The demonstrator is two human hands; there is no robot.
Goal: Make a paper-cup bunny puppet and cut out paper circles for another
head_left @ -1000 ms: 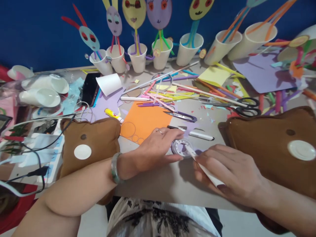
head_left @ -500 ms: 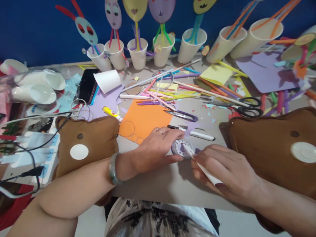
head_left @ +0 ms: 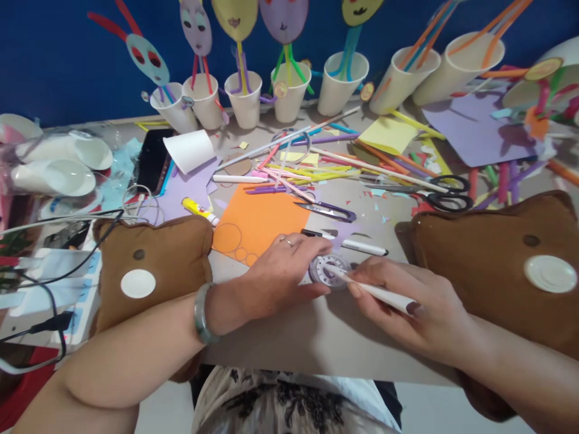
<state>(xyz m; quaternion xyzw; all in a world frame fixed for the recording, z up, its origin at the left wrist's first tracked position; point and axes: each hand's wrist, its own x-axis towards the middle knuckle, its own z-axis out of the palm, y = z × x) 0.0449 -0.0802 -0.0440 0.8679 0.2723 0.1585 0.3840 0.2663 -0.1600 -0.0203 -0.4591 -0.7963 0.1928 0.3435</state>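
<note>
Since a second ago, the right hand [head_left: 407,307] has swung its white pen [head_left: 375,291] flatter, tip still on the round stencil disc [head_left: 326,269].

Left hand [head_left: 283,271] lies flat, fingers spread, pinning the disc at its 9 o'clock edge on the table [head_left: 289,337]; right hand is pinched tight on the pen at the disc's 4 o'clock. Orange paper [head_left: 260,220] lies at 11 o'clock, a black-and-white marker [head_left: 348,242] at 1 o'clock, brown cushions [head_left: 154,268] at both sides.
</note>
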